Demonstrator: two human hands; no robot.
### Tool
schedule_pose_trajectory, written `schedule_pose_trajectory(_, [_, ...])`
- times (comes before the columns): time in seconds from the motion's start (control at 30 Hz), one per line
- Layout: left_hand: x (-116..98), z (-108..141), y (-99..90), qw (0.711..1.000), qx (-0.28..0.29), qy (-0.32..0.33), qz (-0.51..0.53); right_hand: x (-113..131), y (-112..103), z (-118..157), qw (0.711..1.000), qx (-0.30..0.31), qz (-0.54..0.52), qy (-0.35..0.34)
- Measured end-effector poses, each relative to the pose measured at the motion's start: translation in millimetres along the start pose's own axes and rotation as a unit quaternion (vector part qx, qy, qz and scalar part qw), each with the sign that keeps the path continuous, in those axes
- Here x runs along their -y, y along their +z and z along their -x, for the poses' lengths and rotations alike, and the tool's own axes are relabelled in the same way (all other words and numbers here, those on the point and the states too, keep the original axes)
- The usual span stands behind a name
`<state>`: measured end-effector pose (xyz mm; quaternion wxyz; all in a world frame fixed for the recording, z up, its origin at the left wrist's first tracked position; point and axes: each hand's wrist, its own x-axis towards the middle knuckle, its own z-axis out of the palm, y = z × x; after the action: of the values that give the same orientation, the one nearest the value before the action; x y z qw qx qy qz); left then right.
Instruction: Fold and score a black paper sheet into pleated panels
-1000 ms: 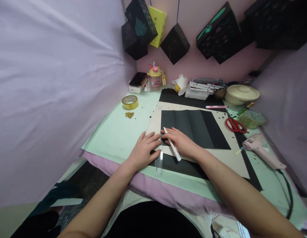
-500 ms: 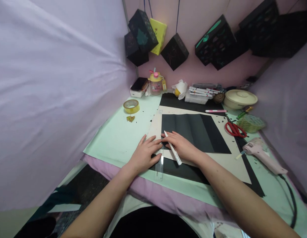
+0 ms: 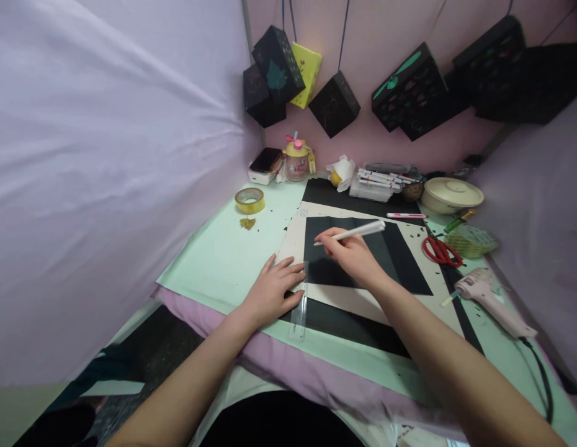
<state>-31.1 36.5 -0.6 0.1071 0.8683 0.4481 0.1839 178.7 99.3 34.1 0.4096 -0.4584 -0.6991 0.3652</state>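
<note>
The right hand (image 3: pixel 356 257) has a closed grip around a white pen (image 3: pixel 360 230), its tip pointing left over the left part of a creased black card (image 3: pixel 412 273); whether the tip touches the card cannot be told. The left hand (image 3: pixel 272 288) lies flat with its fingers spread, its grip wide, the fingertips resting on a clear ruler (image 3: pixel 298 324). The ruler runs toward the near side of the bench (image 3: pixel 209 254), along the card's left edge. The card lies on a larger off-white sheet (image 3: pixel 293 241), with a black sheet (image 3: pixel 348 324) showing beneath that at the near and far sides.

To the right, red-handled scissors (image 3: pixel 441 251) lie near a pale pink glue gun (image 3: pixel 496 301), whose dark cord trails toward the near side. Farther back stands a cream lidded bowl (image 3: pixel 452 195), with a pink-and-white pen-like tool (image 3: pixel 406 216) to its left and a stack of white markers (image 3: pixel 381 180) behind that. On the left, a roll of yellowish tape (image 3: pixel 250 202) lies just beyond a small leaf-shaped piece (image 3: pixel 247 223); a yellow-topped bottle (image 3: pixel 296 164) stands farther back. Dark boxes (image 3: pixel 335 105) hang above against the pink backdrop (image 3: pixel 316 139).
</note>
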Motion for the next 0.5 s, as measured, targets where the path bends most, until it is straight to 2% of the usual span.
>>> schedule_pose_trajectory(0.1, [0.3,0.2,0.4,1.0,0.001,0.0,-0.001,-7.6,11.5,-8.3,1.0,-0.009,0.002,0.028])
schedule_pose_trajectory(0.23, [-0.2,0.3,0.6,1.0,0.001,0.002,0.0,-23.6,24.8,-6.0,0.999,-0.034,0.037,0.02])
schedule_pose_trajectory(0.5, [-0.3,-0.9,1.9,1.0,-0.002,-0.005,0.004,-34.4,30.5,-0.5,0.999,-0.028,0.026,0.013])
